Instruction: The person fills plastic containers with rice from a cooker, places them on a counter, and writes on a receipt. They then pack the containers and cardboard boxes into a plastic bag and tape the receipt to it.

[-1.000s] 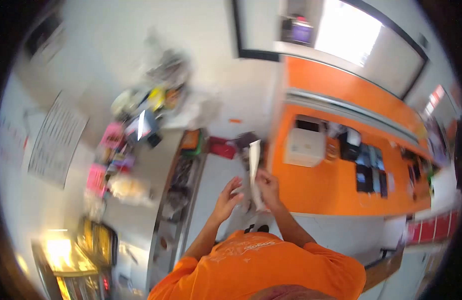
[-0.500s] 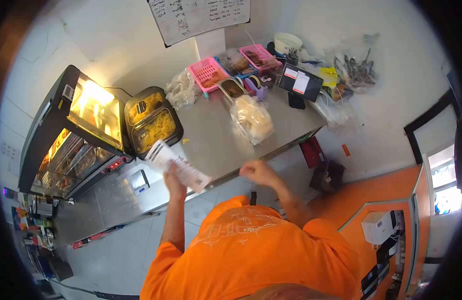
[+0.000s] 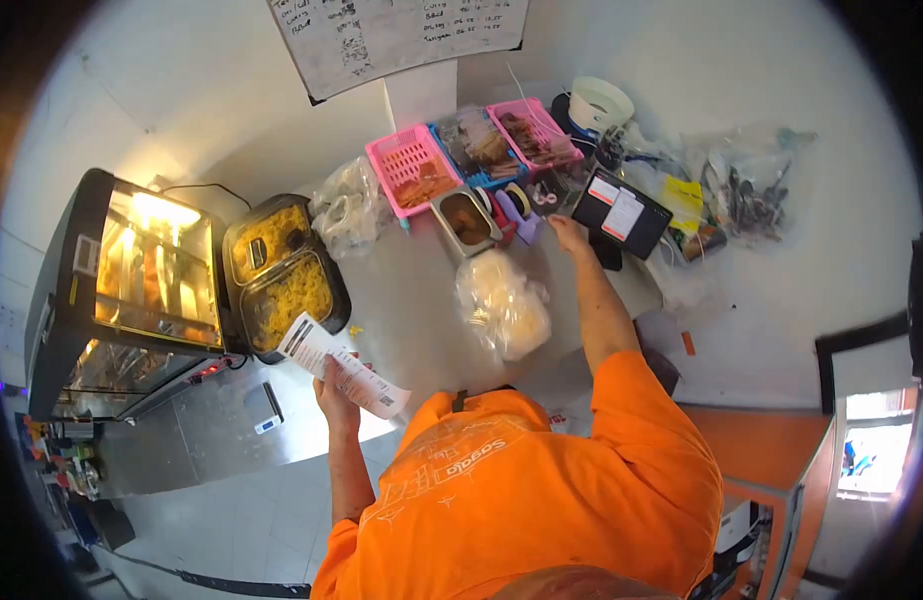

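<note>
My left hand (image 3: 335, 398) is closed around a long white printed slip of paper (image 3: 385, 398), held over the front edge of the steel counter near the black food trays. My right hand (image 3: 569, 237) is stretched out over the back of the counter with its fingers forward and nothing visible in them. It is just left of a tablet (image 3: 631, 215) showing white panels, and close to small scissors with pink handles (image 3: 545, 197) and a purple tape dispenser (image 3: 522, 220). Clear plastic bags with pale, bread-like contents (image 3: 503, 305) lie in front of my body.
A lit glass food warmer (image 3: 151, 260) stands at left, beside a black two-part tray of yellow food (image 3: 293, 300). Along the wall are a pink basket (image 3: 399, 155), a steel container (image 3: 467, 222), a white tub (image 3: 598, 104) and a plastic bag of cutlery (image 3: 746, 190).
My right hand has reached forward from the counter's front edge to beside the tablet. My left hand still holds the slip, a little lower in view. My body has moved closer to the counter.
</note>
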A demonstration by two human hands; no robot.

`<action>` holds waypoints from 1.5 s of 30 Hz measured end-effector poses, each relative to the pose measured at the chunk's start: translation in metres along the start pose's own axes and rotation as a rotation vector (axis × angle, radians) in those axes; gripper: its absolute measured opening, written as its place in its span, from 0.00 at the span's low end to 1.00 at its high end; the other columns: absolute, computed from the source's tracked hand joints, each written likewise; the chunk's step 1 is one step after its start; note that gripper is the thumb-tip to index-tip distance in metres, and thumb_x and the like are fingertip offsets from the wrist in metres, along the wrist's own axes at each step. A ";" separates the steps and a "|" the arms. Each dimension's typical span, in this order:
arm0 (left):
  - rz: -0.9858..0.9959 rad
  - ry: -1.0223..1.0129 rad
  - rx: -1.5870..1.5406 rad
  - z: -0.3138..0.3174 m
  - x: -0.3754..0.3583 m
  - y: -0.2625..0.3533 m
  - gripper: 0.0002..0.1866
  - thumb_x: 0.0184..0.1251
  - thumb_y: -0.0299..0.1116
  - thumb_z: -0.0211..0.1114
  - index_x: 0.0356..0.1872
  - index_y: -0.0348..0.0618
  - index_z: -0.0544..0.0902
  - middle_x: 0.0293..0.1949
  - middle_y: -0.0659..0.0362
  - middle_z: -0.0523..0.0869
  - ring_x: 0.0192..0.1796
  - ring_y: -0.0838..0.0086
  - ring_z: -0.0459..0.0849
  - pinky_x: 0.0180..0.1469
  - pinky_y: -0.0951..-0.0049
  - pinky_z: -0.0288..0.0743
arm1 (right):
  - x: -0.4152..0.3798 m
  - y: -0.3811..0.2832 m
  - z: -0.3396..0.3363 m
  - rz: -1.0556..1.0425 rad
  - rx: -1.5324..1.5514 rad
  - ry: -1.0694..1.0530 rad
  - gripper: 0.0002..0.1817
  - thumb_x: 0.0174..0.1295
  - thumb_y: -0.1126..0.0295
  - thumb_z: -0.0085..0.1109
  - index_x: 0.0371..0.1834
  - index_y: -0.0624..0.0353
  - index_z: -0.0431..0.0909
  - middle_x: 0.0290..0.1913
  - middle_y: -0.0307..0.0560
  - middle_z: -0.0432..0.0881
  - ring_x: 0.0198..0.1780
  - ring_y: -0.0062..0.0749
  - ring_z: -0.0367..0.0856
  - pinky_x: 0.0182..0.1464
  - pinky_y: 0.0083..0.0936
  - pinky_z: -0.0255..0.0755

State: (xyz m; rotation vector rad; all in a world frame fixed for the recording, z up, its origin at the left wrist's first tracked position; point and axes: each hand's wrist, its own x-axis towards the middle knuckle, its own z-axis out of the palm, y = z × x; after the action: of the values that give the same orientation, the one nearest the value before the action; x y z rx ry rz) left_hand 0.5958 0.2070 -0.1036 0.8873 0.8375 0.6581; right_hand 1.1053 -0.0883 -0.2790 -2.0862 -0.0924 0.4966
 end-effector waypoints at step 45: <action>-0.379 -0.415 0.215 0.186 0.064 -0.017 0.17 0.78 0.39 0.57 0.51 0.32 0.82 0.42 0.58 0.88 0.40 0.77 0.85 0.42 0.78 0.80 | -0.006 -0.011 0.003 -0.235 -0.229 0.170 0.22 0.70 0.53 0.59 0.53 0.61 0.82 0.47 0.52 0.87 0.47 0.37 0.87 0.51 0.30 0.76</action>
State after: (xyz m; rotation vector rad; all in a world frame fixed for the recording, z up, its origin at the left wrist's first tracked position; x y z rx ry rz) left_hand 0.7876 0.1752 -0.0719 0.9815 0.6796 0.0460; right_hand 1.0996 -0.0814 -0.2696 -2.2944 -0.3036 0.1708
